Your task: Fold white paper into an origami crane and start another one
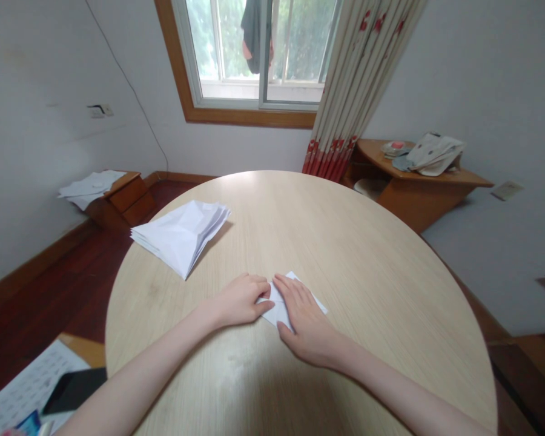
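Note:
A small folded piece of white paper (pixel 277 309) lies on the round table in front of me, partly covered by both hands. My left hand (pixel 244 299) is at its left edge, with curled fingers and the thumb closed on the paper there. Across its right part my right hand (pixel 303 321) rests flat, fingers stretched out and pointing away from me, the thumb apart. A corner of the paper sticks out beyond the right fingers. Farther off to the left sits a stack of folded white paper (pixel 177 232), well away from my hands.
The round wooden table (pixel 372 272) fills the middle. At lower left are printed sheets (pixel 40 375) and a black phone (pixel 74 390). Behind stand a low cabinet (pixel 129 197) with papers, a curtain (pixel 345 91) beside the window, and a corner shelf (pixel 463 177) with a cloth bag (pixel 436 153).

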A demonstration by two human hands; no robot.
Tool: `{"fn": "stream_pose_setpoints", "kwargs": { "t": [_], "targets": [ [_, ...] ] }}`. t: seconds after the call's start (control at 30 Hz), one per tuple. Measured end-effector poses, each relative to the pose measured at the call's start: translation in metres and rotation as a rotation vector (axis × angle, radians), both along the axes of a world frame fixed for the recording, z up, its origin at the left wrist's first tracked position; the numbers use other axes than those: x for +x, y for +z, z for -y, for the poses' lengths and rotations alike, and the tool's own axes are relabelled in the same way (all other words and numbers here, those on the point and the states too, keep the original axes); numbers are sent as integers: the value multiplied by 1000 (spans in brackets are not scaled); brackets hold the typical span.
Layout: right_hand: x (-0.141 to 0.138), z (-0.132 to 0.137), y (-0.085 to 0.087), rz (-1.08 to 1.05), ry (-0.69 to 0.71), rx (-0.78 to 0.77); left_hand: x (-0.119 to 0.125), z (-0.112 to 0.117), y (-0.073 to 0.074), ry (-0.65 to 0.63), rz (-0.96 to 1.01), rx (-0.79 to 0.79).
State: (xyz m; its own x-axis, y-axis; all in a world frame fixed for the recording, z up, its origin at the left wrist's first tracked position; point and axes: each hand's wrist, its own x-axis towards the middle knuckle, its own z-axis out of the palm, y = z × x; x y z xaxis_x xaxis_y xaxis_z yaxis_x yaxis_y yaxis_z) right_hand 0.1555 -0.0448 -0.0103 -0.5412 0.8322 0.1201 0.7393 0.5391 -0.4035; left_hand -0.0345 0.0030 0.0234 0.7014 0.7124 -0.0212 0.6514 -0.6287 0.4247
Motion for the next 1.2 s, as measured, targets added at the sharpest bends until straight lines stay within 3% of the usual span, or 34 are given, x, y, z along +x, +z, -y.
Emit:
{"fn": "stream_pose_setpoints", "kwargs": {
  "t": [0.37,0.6,0.83,1.2],
  "targets": [
    [2,-4,-1,86,58,30,-3,0,3,-29,-85,21],
    [14,-12,1,209,144,9,5,9,0,16,-127,57],
    [29,-19,-1,245,175,51,19,19,-5,149,-126,79],
    [29,-20,0,243,183,34,7,5,5,342,-155,-95]
  ]
}}
